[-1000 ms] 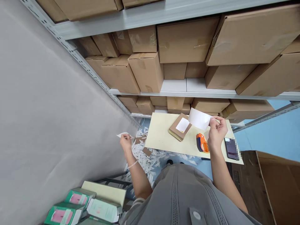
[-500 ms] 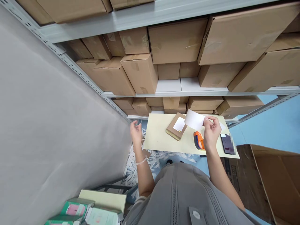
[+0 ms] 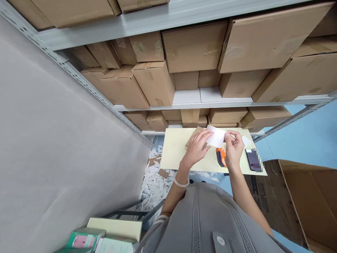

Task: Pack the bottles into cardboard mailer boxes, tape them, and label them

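A white label sheet (image 3: 217, 136) hangs above the table, its right edge pinched between the thumb and fingers of my right hand (image 3: 233, 149). My left hand (image 3: 196, 147) is open, with fingers stretched out and thumb apart. Its fingertips reach the label's left edge; whether they touch it I cannot tell. Beneath my left hand lies a small brown package (image 3: 191, 140), mostly covered by the hand. An orange and dark blue tape dispenser (image 3: 221, 157) rests just left of my right wrist. All of these are over the pale yellow table (image 3: 171, 158).
A phone (image 3: 254, 160) and a white paper piece (image 3: 246, 141) lie at the table's right. Metal shelving (image 3: 184, 105) full of cardboard boxes stands behind. An open carton (image 3: 286, 200) is at right, a grey wall (image 3: 65, 140) at left. Paper scraps (image 3: 155, 179) litter the floor.
My left hand has moved right, from beyond the table's left edge to over the package and up to the label. My right hand still holds the label.
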Demonstrator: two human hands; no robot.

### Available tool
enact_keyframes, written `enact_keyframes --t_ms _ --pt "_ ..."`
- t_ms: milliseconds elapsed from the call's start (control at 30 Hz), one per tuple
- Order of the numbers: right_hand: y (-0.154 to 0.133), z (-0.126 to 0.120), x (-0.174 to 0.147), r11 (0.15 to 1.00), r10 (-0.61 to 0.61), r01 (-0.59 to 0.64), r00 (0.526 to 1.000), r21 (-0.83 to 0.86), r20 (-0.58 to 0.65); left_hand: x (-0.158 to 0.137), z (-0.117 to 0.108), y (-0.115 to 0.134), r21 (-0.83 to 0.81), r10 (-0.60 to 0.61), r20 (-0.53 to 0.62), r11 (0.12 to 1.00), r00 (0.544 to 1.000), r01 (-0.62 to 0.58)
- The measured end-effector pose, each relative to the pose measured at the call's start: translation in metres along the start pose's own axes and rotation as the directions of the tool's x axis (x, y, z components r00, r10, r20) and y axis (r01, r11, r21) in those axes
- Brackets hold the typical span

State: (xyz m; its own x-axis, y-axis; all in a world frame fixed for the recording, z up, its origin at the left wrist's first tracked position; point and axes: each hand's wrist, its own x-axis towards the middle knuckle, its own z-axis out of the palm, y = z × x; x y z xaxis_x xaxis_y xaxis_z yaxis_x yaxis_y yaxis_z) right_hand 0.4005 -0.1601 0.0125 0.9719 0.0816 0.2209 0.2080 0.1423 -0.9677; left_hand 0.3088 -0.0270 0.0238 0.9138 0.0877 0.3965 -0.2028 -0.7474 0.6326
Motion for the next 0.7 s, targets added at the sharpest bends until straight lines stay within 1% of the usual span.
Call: enact_keyframes --t_ms 100,233,300,367,433,533,633,667,700 --pt "0.000 -0.002 0.000 1.000 0.004 -0.004 1.000 -0.014 -0.009 0.000 -0.001 -0.002 -0.004 -0.010 -0.016 1.000 1.000 0.010" --pt "-0.001 -0.003 0.000 1.000 0.008 -0.008 1.000 -0.020 -0.003 -0.002 -0.006 -0.006 -0.038 -0.047 -0.082 0.998 0.996 0.044" --pt "-0.002 -0.002 0.000 1.000 0.001 -0.001 1.000 -0.019 -0.005 -0.005 -0.010 -0.011 -0.062 -0.082 -0.139 0.995 0.987 0.074" --pt "-0.003 -0.002 -0.001 1.000 0.001 -0.001 1.000 -0.010 -0.003 -0.010 -0.015 -0.017 -0.094 -0.146 -0.230 0.987 0.962 0.127" --pt "-0.003 -0.002 -0.002 1.000 0.014 -0.014 1.000 0.000 0.007 -0.018 -0.018 -0.026 -0.154 -0.231 -0.341 0.970 0.911 0.189" --pt "-0.003 -0.002 -0.003 1.000 0.026 -0.026 0.999 0.004 0.023 -0.030 -0.018 -0.044 -0.297 -0.375 -0.482 0.920 0.792 0.255" --pt "-0.002 -0.001 -0.004 1.000 0.029 -0.029 0.999 0.000 0.040 -0.044 -0.014 -0.064 -0.437 -0.519 -0.546 0.846 0.658 0.305" --pt "-0.002 -0.001 -0.005 0.999 0.032 -0.032 0.998 -0.002 0.046 -0.048 -0.013 -0.070 -0.466 -0.559 -0.551 0.822 0.620 0.327" --pt "-0.002 -0.001 -0.005 0.999 0.035 -0.035 0.998 -0.004 0.050 -0.051 -0.013 -0.075 -0.481 -0.589 -0.547 0.803 0.594 0.353"
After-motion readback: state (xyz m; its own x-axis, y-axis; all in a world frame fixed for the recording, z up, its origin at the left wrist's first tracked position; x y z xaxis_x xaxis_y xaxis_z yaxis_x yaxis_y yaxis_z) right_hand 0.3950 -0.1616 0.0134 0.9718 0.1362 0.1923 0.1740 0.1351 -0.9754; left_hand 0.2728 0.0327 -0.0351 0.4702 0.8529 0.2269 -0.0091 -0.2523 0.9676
